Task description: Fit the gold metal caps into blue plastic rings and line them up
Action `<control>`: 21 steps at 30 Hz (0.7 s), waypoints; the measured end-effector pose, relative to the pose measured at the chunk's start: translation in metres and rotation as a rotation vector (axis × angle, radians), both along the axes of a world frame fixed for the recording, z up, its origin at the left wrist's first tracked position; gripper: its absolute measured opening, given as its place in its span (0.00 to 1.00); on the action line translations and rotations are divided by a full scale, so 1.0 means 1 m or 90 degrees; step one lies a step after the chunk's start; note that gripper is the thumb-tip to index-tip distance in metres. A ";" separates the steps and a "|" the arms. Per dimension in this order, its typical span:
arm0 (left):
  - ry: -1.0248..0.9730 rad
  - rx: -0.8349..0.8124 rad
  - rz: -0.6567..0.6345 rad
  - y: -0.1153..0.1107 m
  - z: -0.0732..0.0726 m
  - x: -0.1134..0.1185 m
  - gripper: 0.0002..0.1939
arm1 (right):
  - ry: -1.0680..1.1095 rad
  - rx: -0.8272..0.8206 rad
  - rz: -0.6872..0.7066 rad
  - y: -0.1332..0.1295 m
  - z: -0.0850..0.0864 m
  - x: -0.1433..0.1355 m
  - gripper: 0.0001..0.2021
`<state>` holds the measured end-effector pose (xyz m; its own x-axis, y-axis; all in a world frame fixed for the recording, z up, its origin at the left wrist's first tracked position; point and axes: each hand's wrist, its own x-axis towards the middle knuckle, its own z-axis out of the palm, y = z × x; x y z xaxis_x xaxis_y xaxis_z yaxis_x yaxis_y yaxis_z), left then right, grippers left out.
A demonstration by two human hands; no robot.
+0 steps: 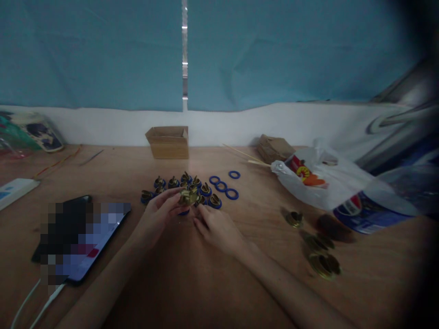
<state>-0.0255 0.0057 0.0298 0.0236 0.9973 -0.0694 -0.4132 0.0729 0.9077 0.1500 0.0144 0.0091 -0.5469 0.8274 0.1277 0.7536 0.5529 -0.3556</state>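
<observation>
Head view shows left grip (158, 214) clamped on a brass fitting (188, 197); right grip (219, 228) blurred, open or closed unclear.

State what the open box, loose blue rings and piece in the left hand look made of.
Open box: matt cardboard, by its brown folded walls. Loose blue rings: perhaps dull rubber or plastic; even colour. Piece in the left hand: shiny metal, probably brass, by golden glints.

Dim, soft blur, dark vignette at right
</observation>
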 end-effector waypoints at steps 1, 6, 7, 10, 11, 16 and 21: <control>0.000 0.004 0.013 0.001 0.001 -0.003 0.15 | 0.003 -0.007 0.022 0.000 0.002 0.004 0.05; -0.009 0.005 0.042 0.002 0.002 -0.005 0.13 | 0.072 -0.097 0.113 -0.001 0.014 0.022 0.03; -0.012 -0.002 0.037 0.002 0.001 -0.003 0.13 | 0.088 -0.118 0.109 -0.001 0.015 0.024 0.03; -0.016 -0.026 0.015 0.000 -0.005 0.004 0.13 | 0.122 -0.142 0.053 -0.004 0.014 0.023 0.05; -0.014 -0.031 0.007 -0.001 -0.007 0.007 0.13 | 0.125 -0.141 0.030 -0.006 0.012 0.020 0.06; -0.021 -0.036 -0.031 -0.005 -0.011 0.013 0.12 | 0.047 -0.126 -0.092 -0.020 0.012 -0.002 0.09; -0.041 -0.051 -0.048 -0.006 -0.010 0.013 0.12 | -0.076 -0.129 -0.168 -0.030 0.016 -0.017 0.18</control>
<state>-0.0126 -0.0001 0.0196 0.1048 0.9839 -0.1447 -0.4613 0.1770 0.8694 0.1331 -0.0151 0.0252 -0.3120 0.9442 -0.1057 0.9037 0.2606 -0.3397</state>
